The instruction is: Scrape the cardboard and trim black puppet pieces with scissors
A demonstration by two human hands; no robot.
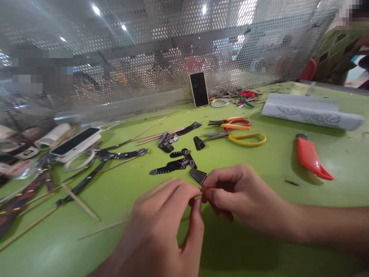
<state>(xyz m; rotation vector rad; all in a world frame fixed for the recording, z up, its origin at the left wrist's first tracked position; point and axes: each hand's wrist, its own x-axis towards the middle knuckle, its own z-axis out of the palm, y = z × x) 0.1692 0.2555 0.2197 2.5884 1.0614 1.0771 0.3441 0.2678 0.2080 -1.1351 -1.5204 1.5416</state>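
Note:
My left hand (164, 217) is closed in a pinch, its fingertips touching those of my right hand (239, 192), which is pinched too. A thin wooden stick (103, 229) runs in behind my left hand, and a pale tip shows between the fingers. Whatever my right fingertips hold is hidden. Just beyond the hands lie black cut-out figure pieces (175, 164) with white line patterns. Farther back is another patterned black cut-out (167, 142) beside several wooden sticks (155, 134). A small black cut-out (199, 143) lies near the yellow-handled scissors (248, 138).
Orange-and-red-handled pliers (233, 123) lie behind the scissors. A red cutter (311, 156) and rolled paper (311, 111) are at right. A phone (198, 89) leans on the perforated metal screen (144, 50). Jointed black strips (86, 182), a tape roll (79, 161) and a white device (76, 142) crowd the left.

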